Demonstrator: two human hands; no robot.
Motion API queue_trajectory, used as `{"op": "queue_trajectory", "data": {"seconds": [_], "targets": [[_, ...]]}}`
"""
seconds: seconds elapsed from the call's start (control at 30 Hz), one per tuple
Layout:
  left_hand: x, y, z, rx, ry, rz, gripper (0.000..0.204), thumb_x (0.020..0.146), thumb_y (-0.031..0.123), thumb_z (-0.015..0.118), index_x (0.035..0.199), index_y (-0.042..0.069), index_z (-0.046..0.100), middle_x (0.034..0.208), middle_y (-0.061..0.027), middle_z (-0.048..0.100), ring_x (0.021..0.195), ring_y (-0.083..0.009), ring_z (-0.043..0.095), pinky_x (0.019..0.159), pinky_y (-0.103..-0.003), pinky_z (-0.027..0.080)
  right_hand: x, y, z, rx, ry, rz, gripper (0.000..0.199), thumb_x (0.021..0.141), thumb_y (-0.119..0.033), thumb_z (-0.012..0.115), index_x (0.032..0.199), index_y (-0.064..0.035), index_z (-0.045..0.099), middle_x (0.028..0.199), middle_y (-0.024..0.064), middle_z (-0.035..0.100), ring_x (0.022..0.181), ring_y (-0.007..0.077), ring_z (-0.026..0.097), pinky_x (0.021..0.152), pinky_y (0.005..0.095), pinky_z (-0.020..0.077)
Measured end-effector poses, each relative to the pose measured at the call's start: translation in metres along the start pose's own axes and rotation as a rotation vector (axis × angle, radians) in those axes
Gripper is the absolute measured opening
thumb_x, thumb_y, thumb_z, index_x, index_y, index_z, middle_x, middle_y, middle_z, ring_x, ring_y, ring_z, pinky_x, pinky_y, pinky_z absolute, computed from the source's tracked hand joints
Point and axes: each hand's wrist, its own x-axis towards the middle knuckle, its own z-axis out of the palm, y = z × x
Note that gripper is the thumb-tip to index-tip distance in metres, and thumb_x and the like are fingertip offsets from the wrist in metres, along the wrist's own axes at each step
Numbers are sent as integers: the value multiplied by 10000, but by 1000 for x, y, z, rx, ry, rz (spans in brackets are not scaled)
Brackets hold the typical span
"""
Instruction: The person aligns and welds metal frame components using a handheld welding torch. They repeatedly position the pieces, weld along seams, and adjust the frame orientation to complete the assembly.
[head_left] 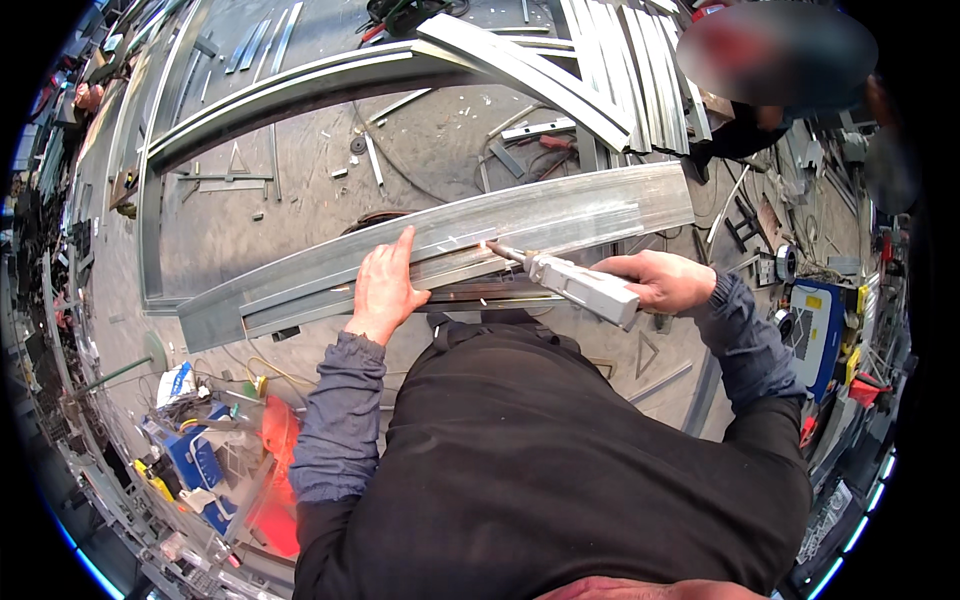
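Observation:
A long grey sheet-metal channel (pixel 640 195) lies across in front of my body, with a narrower strip along its near side. My left hand (pixel 385 292) rests on it left of the middle, fingers laid on the metal and thumb spread toward the right. In my right hand (pixel 665 282) is a white boxy welding torch (pixel 585 288), held by its rear end. Its slim metal nozzle points left, and the tip meets the strip near the channel's middle, where a small reddish spot shows. The handle inside my right fingers is partly hidden.
Beyond the channel stands a large metal frame (pixel 152 225). Several long profiles (pixel 650 75) are stacked at the upper right, near another person. A blue machine (pixel 815 340) stands at right; a blue case (pixel 190 455) and red sheeting (pixel 278 500) lie lower left. Cables and offcuts litter the floor.

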Motion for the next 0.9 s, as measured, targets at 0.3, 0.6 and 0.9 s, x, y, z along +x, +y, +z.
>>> {"op": "queue_trajectory", "data": {"seconds": [0.3,0.6,0.9], "targets": [[-5,1,-2,-24,25,21,976,691,221,985,1538,17,545,1305,-136,707,1248,-336,641,1120,-463,510,5,25,61,137,283,-99,517,1102,-200,628,1595,-54,577,1169,174,810,1002,183,769,935,329,593],[-8,-8,12,-53,78,77,855,688,209,967,1446,41,610,1378,-147,692,1317,-354,622,1152,-479,496,6,39,102,96,349,-38,590,1065,-171,611,1638,-67,515,1348,277,738,1191,395,768,1034,391,584],[-8,-6,10,-46,105,108,811,689,206,968,1407,50,627,1349,-139,697,1293,-354,632,1133,-476,506,3,30,112,37,337,-32,613,1058,-159,632,1647,-53,502,1323,280,750,1172,414,770,1030,422,594]]}}
